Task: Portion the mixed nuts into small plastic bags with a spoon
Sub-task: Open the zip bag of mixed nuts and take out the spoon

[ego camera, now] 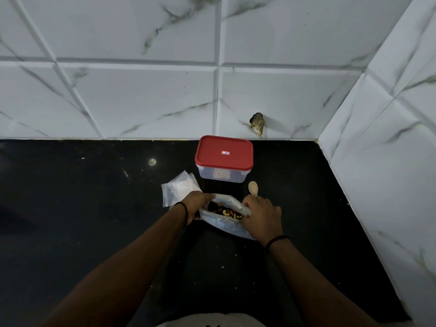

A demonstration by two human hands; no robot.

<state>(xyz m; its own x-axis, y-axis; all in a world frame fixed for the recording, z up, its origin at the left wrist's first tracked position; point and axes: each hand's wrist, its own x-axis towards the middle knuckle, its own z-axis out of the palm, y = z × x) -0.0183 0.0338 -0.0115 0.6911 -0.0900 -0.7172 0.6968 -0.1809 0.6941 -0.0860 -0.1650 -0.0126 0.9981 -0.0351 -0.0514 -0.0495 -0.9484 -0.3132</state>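
Observation:
A clear plastic bag (227, 224) lies on the black counter with its mouth held wide, and mixed nuts (225, 212) show inside. My left hand (195, 204) grips the left edge of the bag's mouth. My right hand (262, 214) grips the right edge. A small wooden spoon (253, 188) lies on the counter just beyond my right hand, its handle hidden under the fingers. A small stack of empty plastic bags (178, 190) lies beyond my left hand.
A clear box with a red lid (224, 155) stands shut against the tiled wall (141, 97), behind the bag. The black counter (94, 208) stretches left. A second tiled wall (382, 161) closes the right side.

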